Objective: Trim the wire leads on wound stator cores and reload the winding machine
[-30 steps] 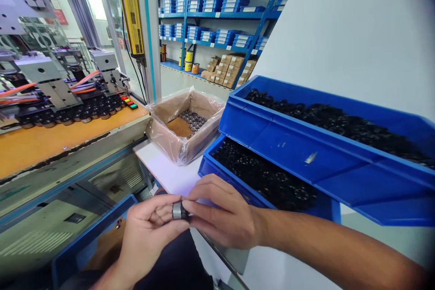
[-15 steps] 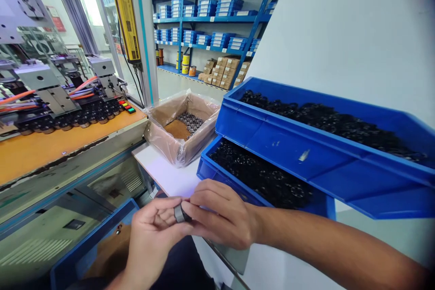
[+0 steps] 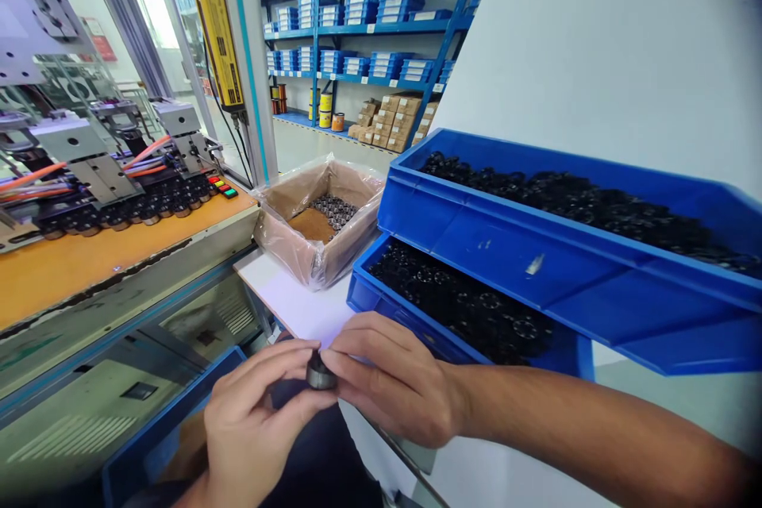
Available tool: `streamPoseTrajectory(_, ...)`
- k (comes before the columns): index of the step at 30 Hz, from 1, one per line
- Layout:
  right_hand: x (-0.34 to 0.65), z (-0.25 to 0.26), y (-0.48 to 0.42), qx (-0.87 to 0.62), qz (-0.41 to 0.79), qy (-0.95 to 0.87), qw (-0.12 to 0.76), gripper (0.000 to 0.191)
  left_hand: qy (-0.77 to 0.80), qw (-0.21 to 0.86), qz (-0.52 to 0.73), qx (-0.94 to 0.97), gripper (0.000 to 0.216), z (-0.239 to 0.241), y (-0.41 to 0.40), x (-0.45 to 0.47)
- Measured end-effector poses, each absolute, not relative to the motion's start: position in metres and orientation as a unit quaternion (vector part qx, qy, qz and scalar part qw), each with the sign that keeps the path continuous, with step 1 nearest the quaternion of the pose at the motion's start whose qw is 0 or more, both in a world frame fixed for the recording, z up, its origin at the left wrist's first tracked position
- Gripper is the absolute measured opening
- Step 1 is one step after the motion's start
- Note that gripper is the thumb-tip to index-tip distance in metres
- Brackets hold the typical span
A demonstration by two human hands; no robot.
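Observation:
A small dark round part with a metal ring is pinched between both hands low in the middle of the view. My left hand grips it from the left with thumb and fingertips. My right hand closes on it from the right, its forearm running off to the lower right. Just behind the hands lies the lower blue bin, filled with black ring-shaped parts.
An upper blue bin of black parts sits stacked above the lower one. A plastic-lined cardboard box holds metal parts. At left, an orange-topped machine bench carries a row of parts. Another blue bin lies below. Blue shelving stands behind.
Both hands have stayed together on the part, turning it slightly between the fingertips. The view has shifted a little.

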State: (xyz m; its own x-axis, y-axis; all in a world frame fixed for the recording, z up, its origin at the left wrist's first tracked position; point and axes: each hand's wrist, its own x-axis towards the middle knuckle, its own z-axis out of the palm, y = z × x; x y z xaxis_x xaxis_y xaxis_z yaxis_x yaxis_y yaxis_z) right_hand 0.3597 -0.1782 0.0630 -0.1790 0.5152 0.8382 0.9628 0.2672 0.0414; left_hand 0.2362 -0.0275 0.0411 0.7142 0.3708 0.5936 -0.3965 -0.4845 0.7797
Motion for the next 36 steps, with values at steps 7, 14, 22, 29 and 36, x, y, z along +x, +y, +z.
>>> streamPoseTrajectory(7, 0.357, 0.067, -0.180, -0.548, -0.295, -0.693, 0.365, 0.023, 0.127, 0.679, 0.279, 0.667, 0.031, 0.029, -0.044, 0.236)
streamPoseTrajectory(14, 0.358, 0.073, -0.183, -0.538, -0.209, -0.710, 0.403, 0.025, 0.070, 0.643, 0.242, 0.723, 0.033, 0.032, -0.031, 0.231)
streamPoseTrajectory(22, 0.358, 0.076, -0.186, -0.557, -0.187, -0.694, 0.416, 0.014, -0.004, 0.598, 0.206, 0.774, 0.034, 0.042, -0.023, 0.229)
streamPoseTrajectory(29, 0.360, 0.073, -0.187, -0.558, -0.172, -0.691, 0.427, 0.023, -0.004, 0.605, 0.172, 0.777, 0.034, 0.039, -0.022, 0.228)
streamPoseTrajectory(36, 0.360, 0.071, -0.186, -0.552, -0.170, -0.687, 0.440, 0.019, -0.041, 0.567, 0.158, 0.808, 0.037, 0.043, -0.018, 0.230)
